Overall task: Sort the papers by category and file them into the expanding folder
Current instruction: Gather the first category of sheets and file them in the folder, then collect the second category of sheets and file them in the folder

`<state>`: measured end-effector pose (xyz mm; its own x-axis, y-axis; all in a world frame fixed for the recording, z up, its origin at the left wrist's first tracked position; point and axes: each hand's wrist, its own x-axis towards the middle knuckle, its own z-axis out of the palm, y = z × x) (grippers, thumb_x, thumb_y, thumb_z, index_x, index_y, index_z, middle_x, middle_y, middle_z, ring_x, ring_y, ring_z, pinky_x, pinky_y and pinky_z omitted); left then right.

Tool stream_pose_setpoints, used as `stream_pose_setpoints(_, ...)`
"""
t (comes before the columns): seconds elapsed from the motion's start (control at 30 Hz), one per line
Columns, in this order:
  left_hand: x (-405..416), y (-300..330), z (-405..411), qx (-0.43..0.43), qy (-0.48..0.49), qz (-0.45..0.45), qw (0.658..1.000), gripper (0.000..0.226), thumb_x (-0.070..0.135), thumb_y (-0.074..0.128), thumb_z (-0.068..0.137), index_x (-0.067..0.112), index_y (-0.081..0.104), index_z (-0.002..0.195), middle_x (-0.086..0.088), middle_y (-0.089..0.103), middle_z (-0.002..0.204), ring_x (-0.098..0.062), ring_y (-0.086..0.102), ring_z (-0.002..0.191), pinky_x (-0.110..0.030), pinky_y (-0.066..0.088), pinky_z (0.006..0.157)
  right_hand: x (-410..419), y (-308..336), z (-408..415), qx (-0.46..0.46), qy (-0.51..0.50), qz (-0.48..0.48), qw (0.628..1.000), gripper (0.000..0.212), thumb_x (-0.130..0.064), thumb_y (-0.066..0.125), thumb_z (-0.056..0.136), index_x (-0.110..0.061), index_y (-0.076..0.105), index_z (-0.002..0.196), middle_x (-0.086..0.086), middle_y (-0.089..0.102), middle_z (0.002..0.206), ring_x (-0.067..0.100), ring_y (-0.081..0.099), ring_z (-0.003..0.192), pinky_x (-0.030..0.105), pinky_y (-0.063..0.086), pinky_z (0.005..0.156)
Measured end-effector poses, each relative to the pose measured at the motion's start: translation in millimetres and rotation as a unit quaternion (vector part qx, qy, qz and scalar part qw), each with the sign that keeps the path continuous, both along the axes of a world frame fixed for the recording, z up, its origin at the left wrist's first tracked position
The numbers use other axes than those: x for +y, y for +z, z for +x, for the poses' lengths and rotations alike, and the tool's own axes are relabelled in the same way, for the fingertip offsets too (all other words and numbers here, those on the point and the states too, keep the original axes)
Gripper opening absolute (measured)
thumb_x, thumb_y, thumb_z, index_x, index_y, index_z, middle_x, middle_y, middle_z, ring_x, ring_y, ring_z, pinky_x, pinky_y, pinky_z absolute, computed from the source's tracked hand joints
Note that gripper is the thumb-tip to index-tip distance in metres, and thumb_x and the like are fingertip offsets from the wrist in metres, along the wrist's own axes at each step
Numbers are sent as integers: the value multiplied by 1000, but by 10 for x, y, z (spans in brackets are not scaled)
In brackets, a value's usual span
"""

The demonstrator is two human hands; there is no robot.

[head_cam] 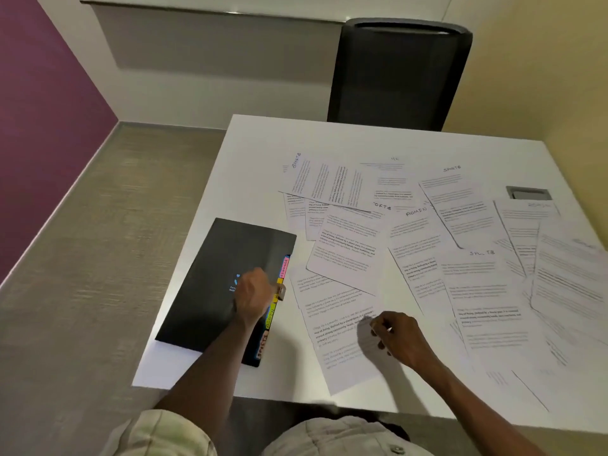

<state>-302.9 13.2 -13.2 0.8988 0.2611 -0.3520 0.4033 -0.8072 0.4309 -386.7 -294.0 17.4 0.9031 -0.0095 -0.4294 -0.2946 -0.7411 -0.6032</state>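
A black expanding folder (210, 284) lies closed on the left of the white table (250, 149), with coloured index tabs (279, 284) along its right edge. My left hand (255, 296) rests on the folder at the tabs, fingers curled on one tab. Several printed papers (427, 245) lie scattered over the table's middle and right, some headed SPORTS or ADMIN by hand. My right hand (396, 334) rests with curled fingers on the nearest sheet (342, 350), pinching its right part.
A dark office chair (398, 77) stands behind the far table edge. A grey cable hatch (528, 193) is set into the table at the right. The floor lies to the left, below the table's left edge.
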Motion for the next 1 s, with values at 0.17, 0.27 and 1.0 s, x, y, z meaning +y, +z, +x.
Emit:
stream_pose_setpoints(0.17, 38, -41, 65, 1, 46, -67, 997, 23, 13, 54, 93, 1, 70, 81, -10, 70, 84, -22, 59, 73, -27, 43, 62, -214, -7, -104, -1, -34, 1, 999, 23, -20, 56, 96, -14, 66, 76, -1, 72, 72, 7, 67, 52, 15, 48, 50)
stream_pose_setpoints(0.27, 23, -12, 79, -90, 111, -97, 985, 24, -2, 51, 92, 4, 73, 84, -9, 71, 84, -21, 64, 74, -32, 54, 63, -316, -19, -144, 3, -77, 19, 997, 23, -19, 55, 96, -12, 67, 77, 1, 73, 72, 11, 69, 53, 22, 52, 50)
stream_pose_setpoints(1.0, -1312, 560, 118, -111, 145, -129, 975, 16, 10, 52, 91, 17, 66, 86, 2, 63, 84, -23, 59, 83, -29, 43, 71, -1208, -176, 447, -17, -39, -50, 998, 14, -12, 56, 88, -13, 70, 93, -1, 73, 101, 20, 68, 94, 23, 46, 73)
